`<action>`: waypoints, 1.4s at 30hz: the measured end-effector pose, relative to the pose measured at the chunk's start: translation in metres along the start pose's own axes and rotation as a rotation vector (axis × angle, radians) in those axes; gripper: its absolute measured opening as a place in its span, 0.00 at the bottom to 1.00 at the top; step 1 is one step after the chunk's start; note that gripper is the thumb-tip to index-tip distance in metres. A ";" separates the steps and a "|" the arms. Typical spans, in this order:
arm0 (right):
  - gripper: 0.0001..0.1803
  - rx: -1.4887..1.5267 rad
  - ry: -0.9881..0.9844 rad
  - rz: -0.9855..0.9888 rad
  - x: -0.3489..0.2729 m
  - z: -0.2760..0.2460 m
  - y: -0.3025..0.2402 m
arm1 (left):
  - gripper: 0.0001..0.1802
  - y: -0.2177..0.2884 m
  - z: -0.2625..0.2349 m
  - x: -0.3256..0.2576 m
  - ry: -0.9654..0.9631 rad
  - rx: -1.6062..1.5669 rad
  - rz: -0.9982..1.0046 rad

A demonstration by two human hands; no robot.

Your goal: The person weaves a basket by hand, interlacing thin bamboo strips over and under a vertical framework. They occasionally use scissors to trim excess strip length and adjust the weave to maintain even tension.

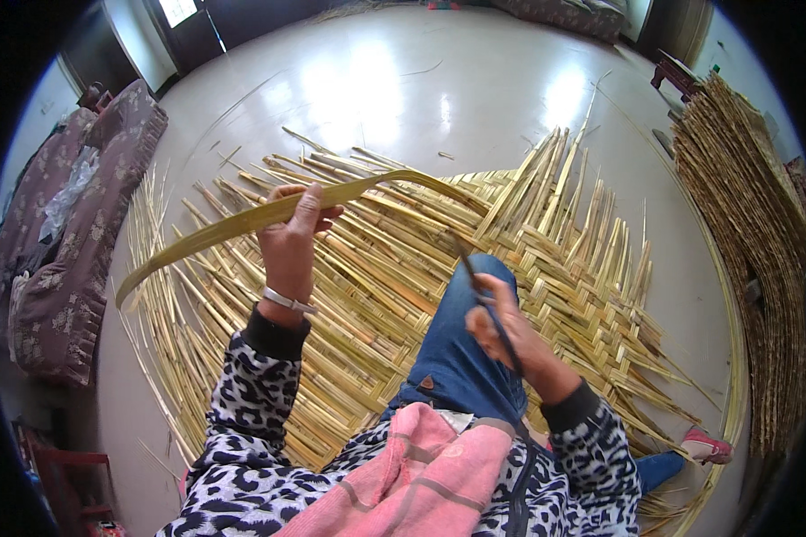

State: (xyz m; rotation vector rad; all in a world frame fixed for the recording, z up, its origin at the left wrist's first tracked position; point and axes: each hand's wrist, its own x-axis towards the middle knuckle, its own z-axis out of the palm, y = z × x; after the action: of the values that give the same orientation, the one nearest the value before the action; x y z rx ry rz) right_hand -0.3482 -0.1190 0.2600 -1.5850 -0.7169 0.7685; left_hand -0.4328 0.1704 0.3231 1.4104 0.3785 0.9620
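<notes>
My left hand [291,234] is raised and closed around a long flat yellow-green reed strip [242,219], which arches from the lower left up and over to the right. My right hand [506,327] grips a thin dark stick-like tool [482,295] that points up toward the strip's far end. Both hands hover above a partly woven reed mat [546,242] spread on the floor. Loose unwoven strips [242,304] fan out to the left under my left forearm. My knee in blue jeans [461,345] rests on the mat between the hands.
A stack of finished woven mats [752,233] leans at the right. A patterned sofa [72,233] stands at the left. The glossy pale floor [394,80] stretches beyond the mat. A pink shoe [707,445] shows at lower right, and a red stool [67,479] at lower left.
</notes>
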 end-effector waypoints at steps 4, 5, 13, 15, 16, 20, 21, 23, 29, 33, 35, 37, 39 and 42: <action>0.40 0.202 -0.319 0.080 0.039 0.062 -0.007 | 0.06 -0.002 -0.003 -0.025 0.019 0.084 0.029; 0.39 0.152 -0.357 0.086 0.043 0.073 -0.008 | 0.06 -0.001 -0.004 -0.031 0.041 0.122 0.004; 0.43 0.341 -0.389 0.067 0.052 0.100 -0.021 | 0.08 -0.005 0.011 -0.068 0.171 -0.019 -0.117; 0.41 0.297 -0.348 0.014 0.052 0.099 -0.022 | 0.08 -0.006 0.015 -0.073 0.193 -0.037 -0.142; 0.42 0.295 -0.368 0.070 0.051 0.097 -0.021 | 0.07 -0.006 0.017 -0.075 0.197 -0.064 -0.173; 0.38 0.380 -0.355 -0.074 0.050 0.101 -0.021 | 0.06 -0.009 0.018 -0.081 0.153 -0.090 -0.220; 0.36 0.385 -0.333 -0.091 0.050 0.101 -0.021 | 0.06 -0.009 0.017 -0.081 0.145 -0.085 -0.207; 0.35 0.349 -0.320 -0.070 0.051 0.101 -0.022 | 0.06 -0.012 0.016 -0.082 0.163 -0.075 -0.204; 0.25 0.168 -0.171 -0.206 0.046 0.095 -0.026 | 0.11 -0.019 0.015 -0.089 0.065 0.212 -0.147; 0.19 -0.093 -0.042 -0.206 0.038 0.090 -0.028 | 0.09 -0.020 0.017 -0.095 -0.004 0.253 -0.005; 0.13 -0.052 0.035 -0.223 0.030 0.089 -0.026 | 0.10 -0.022 0.019 -0.100 -0.111 0.631 0.279; 0.12 -0.043 0.081 -0.219 0.026 0.090 -0.025 | 0.10 -0.021 0.019 -0.099 -0.057 0.261 0.025; 0.12 -0.024 0.151 -0.277 0.023 0.087 -0.022 | 0.09 -0.022 0.021 -0.104 -0.069 0.237 -0.059; 0.16 -0.022 0.180 -0.327 0.018 0.077 -0.010 | 0.07 -0.029 0.032 -0.110 -0.169 0.251 -0.028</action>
State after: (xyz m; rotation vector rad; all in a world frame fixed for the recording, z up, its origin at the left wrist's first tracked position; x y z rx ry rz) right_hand -0.3995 -0.0582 0.2603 -1.4855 -0.8273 0.3754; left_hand -0.4644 0.0712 0.2683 1.6970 0.4011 0.7847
